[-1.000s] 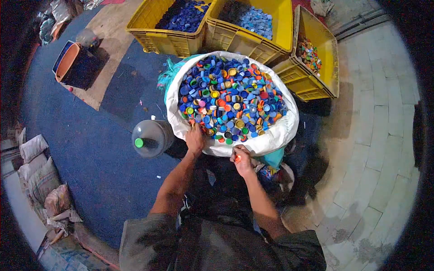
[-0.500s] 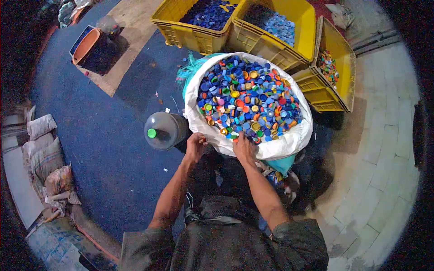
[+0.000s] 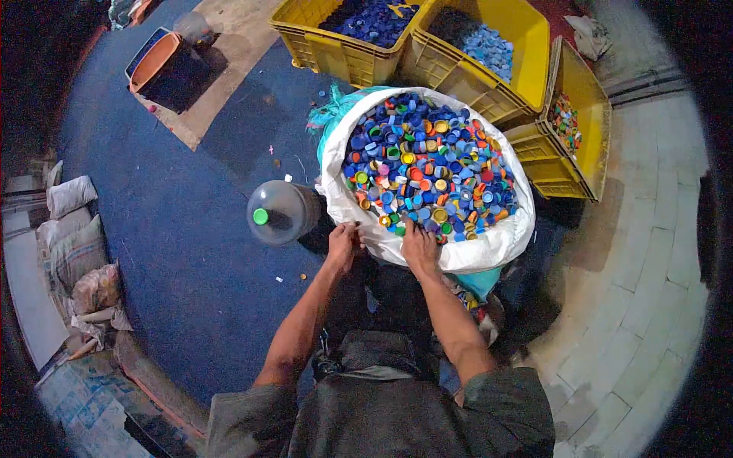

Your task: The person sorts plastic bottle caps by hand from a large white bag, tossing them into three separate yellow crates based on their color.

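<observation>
A large white sack (image 3: 473, 256) with its rim folded outward stands in front of me, full of mixed bottle caps (image 3: 427, 164), mostly blue, with some orange, yellow and green. My left hand (image 3: 346, 246) is closed at the sack's near left rim, its fingers gripping the white fabric. At the near edge, my right hand (image 3: 419, 248) lies over the rim with bent fingers at the caps; whether a cap is between them is too small to tell. A clear plastic jug (image 3: 286, 214) with a green cap is left of the sack.
Yellow crates (image 3: 343, 57) holding blue, light blue and mixed caps stand behind the sack and to its right. An orange-rimmed container (image 3: 155, 61) sits at the upper left. Filled sacks (image 3: 80, 248) line the left side. Pale tiles (image 3: 641, 252) cover the right floor.
The view has shifted slightly, so sack, crates and jug appear a little further right and lower. Both hands stay at the near rim, with little change in their grip.
</observation>
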Tool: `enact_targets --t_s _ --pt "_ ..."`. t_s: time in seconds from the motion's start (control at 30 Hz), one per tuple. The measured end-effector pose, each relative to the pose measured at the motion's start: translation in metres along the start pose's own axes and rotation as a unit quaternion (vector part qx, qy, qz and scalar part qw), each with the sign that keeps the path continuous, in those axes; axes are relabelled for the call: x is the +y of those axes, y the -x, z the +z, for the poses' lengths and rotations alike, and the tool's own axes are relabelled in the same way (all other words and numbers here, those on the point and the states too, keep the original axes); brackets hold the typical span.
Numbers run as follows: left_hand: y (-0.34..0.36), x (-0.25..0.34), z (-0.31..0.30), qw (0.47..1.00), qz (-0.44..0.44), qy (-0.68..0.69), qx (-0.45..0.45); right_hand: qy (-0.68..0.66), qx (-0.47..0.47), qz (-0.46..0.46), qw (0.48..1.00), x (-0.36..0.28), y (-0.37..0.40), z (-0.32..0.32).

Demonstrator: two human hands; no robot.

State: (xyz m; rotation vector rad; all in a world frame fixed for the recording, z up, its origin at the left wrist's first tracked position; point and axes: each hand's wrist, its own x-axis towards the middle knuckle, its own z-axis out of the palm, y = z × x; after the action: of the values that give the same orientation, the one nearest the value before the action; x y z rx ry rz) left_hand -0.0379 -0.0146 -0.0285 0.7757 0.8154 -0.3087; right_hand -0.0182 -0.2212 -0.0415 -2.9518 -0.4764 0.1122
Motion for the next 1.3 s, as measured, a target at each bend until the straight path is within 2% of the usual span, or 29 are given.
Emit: enact_targets --t_s 0.1,0.17,0.23,0.3,0.4,0.43,0.53,0.57,0.67,0.7,0.8,0.83,0.93,1.03,1.07,1.13,1.23,1.27,1.3 --pt "-0.007 -0.009 0.003 0.987 0.066 -0.144 0.019 -0.002 0.027 -0.026 0.999 0.010 -0.002 -0.002" --pt "-0.021 -0.019 0.000 0.955 0.138 -0.259 0.048 -0.043 0.016 -0.004 0.999 0.014 -0.003 -0.005" --pt "-0.016 -0.013 0.013 0.897 0.199 -0.391 0.060 -0.115 0.022 0.039 0.992 0.016 -0.002 -0.013" --pt "-0.009 -0.005 0.027 0.805 0.251 -0.535 0.055 -0.217 0.050 0.100 0.970 0.019 -0.007 -0.019" --pt "-0.029 -0.018 0.025 0.658 0.387 -0.645 0.033 -0.431 0.102 0.205 0.873 0.027 -0.002 -0.015" --pt "-0.026 -0.017 0.034 0.643 0.359 -0.676 0.027 -0.515 0.124 0.233 0.816 0.029 0.000 -0.015" --pt "-0.036 -0.018 0.043 0.607 0.275 -0.746 0.008 -0.636 0.076 0.328 0.694 0.030 0.011 -0.042" --pt "-0.043 -0.023 0.040 0.584 0.263 -0.768 0.006 -0.694 0.077 0.344 0.628 0.023 0.014 -0.058" --pt "-0.049 -0.028 0.041 0.575 0.305 -0.759 0.015 -0.734 0.055 0.360 0.574 0.027 0.029 -0.062" --pt "-0.048 -0.028 0.045 0.588 0.304 -0.749 0.020 -0.728 0.047 0.360 0.582 0.029 0.033 -0.058" --pt "-0.050 -0.033 0.048 0.566 0.311 -0.762 0.050 -0.742 0.058 0.367 0.559 0.032 0.043 -0.050" --pt "-0.052 -0.033 0.050 0.567 0.266 -0.778 0.055 -0.734 0.050 0.369 0.568 0.033 0.044 -0.049" --pt "-0.050 -0.039 0.049 0.599 0.291 -0.745 0.052 -0.717 0.034 0.377 0.585 0.035 0.044 -0.049" --pt "-0.049 -0.042 0.049 0.636 0.255 -0.726 0.063 -0.715 0.050 0.351 0.603 0.036 0.042 -0.052" --pt "-0.046 -0.042 0.050 0.647 0.262 -0.714 0.063 -0.719 0.053 0.359 0.593 0.036 0.042 -0.052" --pt "-0.037 -0.035 0.057 0.666 0.280 -0.689 0.063 -0.729 0.060 0.371 0.572 0.039 0.038 -0.051" --pt "-0.032 -0.027 0.063 0.770 0.294 -0.566 0.027 -0.795 0.061 0.376 0.471 0.043 0.035 -0.062" --pt "-0.028 -0.026 0.070 0.773 0.284 -0.563 0.068 -0.814 0.059 0.378 0.437 0.043 0.034 -0.068" --pt "-0.032 -0.028 0.069 0.785 0.273 -0.553 0.063 -0.831 0.059 0.378 0.403 0.044 0.033 -0.077"
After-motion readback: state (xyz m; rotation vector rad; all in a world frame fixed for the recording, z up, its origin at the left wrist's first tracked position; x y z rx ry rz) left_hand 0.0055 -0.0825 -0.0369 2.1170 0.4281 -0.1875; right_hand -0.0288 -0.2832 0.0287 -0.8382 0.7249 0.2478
